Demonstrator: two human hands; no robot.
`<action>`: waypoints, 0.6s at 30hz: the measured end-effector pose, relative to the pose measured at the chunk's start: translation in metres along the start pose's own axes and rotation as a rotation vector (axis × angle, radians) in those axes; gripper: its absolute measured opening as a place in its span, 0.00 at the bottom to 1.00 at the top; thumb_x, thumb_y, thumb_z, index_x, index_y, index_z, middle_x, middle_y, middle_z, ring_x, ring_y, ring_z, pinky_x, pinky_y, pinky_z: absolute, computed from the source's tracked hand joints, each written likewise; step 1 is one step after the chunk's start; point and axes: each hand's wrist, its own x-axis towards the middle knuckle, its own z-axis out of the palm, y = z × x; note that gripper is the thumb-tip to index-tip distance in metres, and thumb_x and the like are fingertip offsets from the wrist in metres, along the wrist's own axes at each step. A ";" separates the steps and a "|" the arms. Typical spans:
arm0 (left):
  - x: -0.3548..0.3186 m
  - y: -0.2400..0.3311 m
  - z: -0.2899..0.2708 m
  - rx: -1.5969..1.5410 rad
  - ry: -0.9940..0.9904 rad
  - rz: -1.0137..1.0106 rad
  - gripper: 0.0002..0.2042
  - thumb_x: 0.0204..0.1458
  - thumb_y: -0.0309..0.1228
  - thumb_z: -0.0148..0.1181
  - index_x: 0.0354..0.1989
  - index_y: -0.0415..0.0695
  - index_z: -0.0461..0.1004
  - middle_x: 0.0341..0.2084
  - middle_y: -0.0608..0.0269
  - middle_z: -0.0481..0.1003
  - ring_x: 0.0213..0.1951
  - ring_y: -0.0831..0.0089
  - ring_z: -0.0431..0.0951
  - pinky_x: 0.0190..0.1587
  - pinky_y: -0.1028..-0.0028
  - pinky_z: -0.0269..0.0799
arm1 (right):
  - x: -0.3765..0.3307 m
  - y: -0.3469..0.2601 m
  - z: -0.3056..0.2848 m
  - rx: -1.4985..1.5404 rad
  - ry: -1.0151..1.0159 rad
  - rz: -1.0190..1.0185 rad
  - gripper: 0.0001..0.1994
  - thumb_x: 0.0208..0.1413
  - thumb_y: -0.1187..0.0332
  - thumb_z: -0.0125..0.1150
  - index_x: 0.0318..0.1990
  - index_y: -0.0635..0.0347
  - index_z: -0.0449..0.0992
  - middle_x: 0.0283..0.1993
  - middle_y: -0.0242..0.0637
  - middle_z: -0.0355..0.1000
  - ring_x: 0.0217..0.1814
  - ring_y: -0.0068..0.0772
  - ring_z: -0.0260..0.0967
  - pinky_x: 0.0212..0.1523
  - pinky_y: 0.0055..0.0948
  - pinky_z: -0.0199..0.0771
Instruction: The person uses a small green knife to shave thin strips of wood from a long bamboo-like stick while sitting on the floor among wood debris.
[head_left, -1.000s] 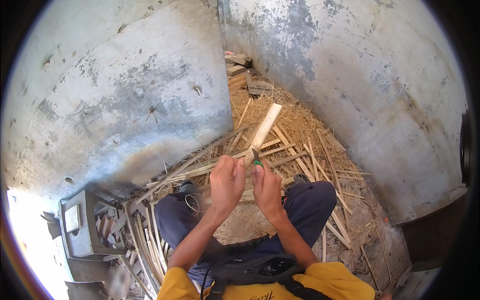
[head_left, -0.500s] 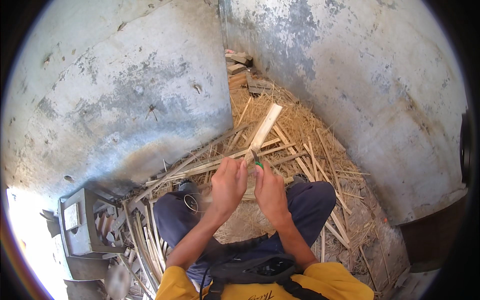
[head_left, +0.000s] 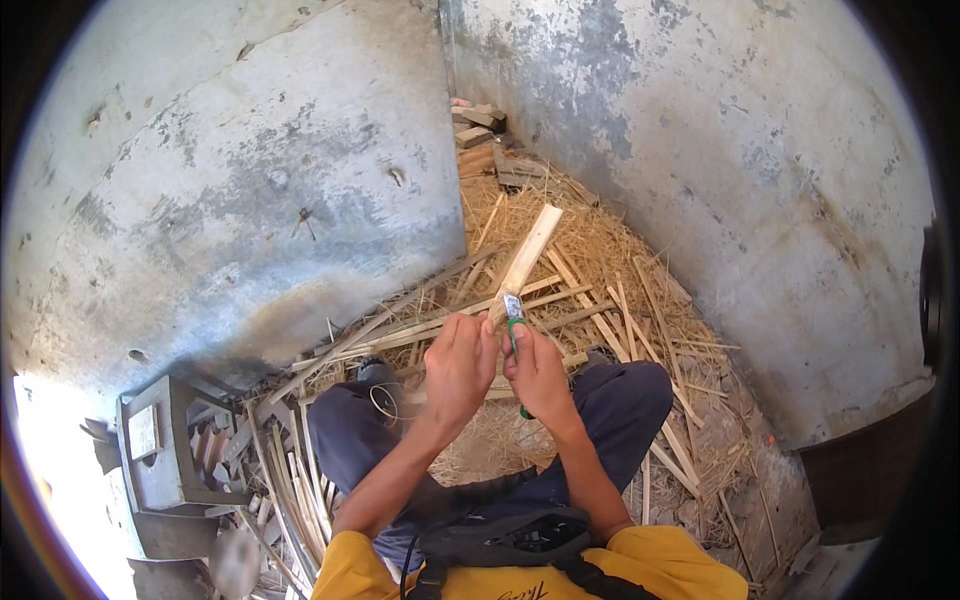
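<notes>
A pale, flat wooden strip [head_left: 532, 245] slants away from me, its near end narrower. My left hand [head_left: 458, 362] is closed round that near end. My right hand [head_left: 538, 370] grips a green-handled knife [head_left: 513, 306] just beside it. The knife's wide metal blade lies against the strip just beyond my left fingers. Most of the handle is hidden in my right palm, and its green end shows below the hand. A thin pale curl [head_left: 384, 402] hangs over my left leg, next to my left wrist.
Wood shavings [head_left: 575, 225] and several loose wooden strips [head_left: 600, 320] cover the floor before me. Worn plaster walls [head_left: 330, 150] meet at a corner ahead. A grey metal box-like frame [head_left: 165, 450] stands at the left, with more strips [head_left: 290, 470] beside it.
My right hand has turned, so the blade's broad face now shows and the green handle end appears below it. The left hand and the wooden strip have barely moved.
</notes>
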 end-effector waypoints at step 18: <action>0.003 -0.015 -0.013 -0.543 -0.083 -0.459 0.14 0.67 0.30 0.58 0.28 0.36 0.70 0.22 0.68 0.69 0.23 0.83 0.70 0.23 0.77 0.67 | -0.011 0.004 -0.015 -0.146 0.040 -0.244 0.20 0.77 0.58 0.40 0.44 0.64 0.76 0.20 0.25 0.57 0.21 0.14 0.51 0.23 0.23 0.51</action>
